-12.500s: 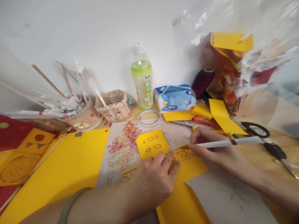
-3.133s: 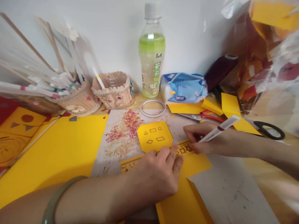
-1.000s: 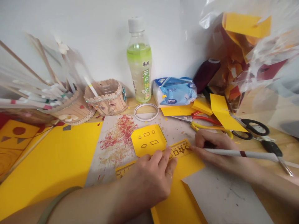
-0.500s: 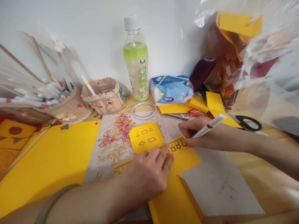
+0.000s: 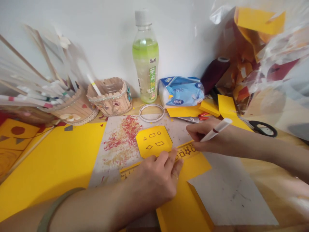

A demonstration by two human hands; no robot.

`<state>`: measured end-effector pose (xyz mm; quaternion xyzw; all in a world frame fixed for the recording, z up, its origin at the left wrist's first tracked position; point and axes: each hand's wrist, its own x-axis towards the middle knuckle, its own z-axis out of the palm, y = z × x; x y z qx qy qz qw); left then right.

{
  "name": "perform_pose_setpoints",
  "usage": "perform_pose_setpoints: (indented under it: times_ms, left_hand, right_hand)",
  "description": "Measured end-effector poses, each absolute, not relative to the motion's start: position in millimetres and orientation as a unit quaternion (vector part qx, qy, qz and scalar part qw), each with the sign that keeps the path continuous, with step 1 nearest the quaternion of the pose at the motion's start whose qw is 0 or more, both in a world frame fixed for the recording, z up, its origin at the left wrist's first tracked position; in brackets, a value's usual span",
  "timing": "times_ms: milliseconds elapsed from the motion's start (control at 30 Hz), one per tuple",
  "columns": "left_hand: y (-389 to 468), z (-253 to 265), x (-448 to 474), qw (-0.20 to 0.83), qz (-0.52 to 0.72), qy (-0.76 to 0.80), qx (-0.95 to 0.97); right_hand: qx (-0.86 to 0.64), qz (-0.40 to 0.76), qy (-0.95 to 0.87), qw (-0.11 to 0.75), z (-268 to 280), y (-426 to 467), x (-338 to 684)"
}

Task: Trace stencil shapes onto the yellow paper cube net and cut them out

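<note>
My left hand (image 5: 158, 177) lies across a clear stencil ruler (image 5: 130, 171), its fingers stretched out and pressing it onto yellow paper (image 5: 193, 172). The thumb is out of sight. At the ruler's right end, my right hand (image 5: 201, 133) is closed around a white marker pen (image 5: 215, 130) with a dark red band. Its writing tip is hidden by the fingers, down by the ruler's edge. Just beyond the ruler sits a small yellow card (image 5: 154, 145) with cut corners, bearing drawn outlines of a triangle, circle, diamond and rectangles.
Behind stand a drink bottle (image 5: 145, 64), a tissue pack (image 5: 182, 91) and a tape ring (image 5: 152, 112). Scissors (image 5: 263, 128) lie right, near a plastic bag of paper scraps (image 5: 251, 64). Leftward are marker-filled holders (image 5: 72, 108) and a large yellow sheet (image 5: 58, 158).
The camera view has shifted slightly, so everything appears a little further right. Both hands, the ruler and the pen keep nearly the same places relative to each other.
</note>
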<state>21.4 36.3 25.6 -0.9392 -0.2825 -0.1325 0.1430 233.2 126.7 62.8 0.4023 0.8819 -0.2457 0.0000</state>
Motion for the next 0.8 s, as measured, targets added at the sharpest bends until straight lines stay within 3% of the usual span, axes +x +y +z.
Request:
perform_pose_setpoints:
  times_ms: [667, 800]
  left_hand:
    - [36.9, 24.6, 20.7, 0.158, -0.128, -0.279, -0.939]
    - [37.0, 24.0, 20.2, 0.161, -0.129, -0.274, -0.939]
  right_hand:
    - [0.367, -0.276, 0.888, -0.007, 69.0, 118.7, 220.1]
    - [0.414, -0.266, 0.864, -0.107, 76.6, 118.5, 226.6]
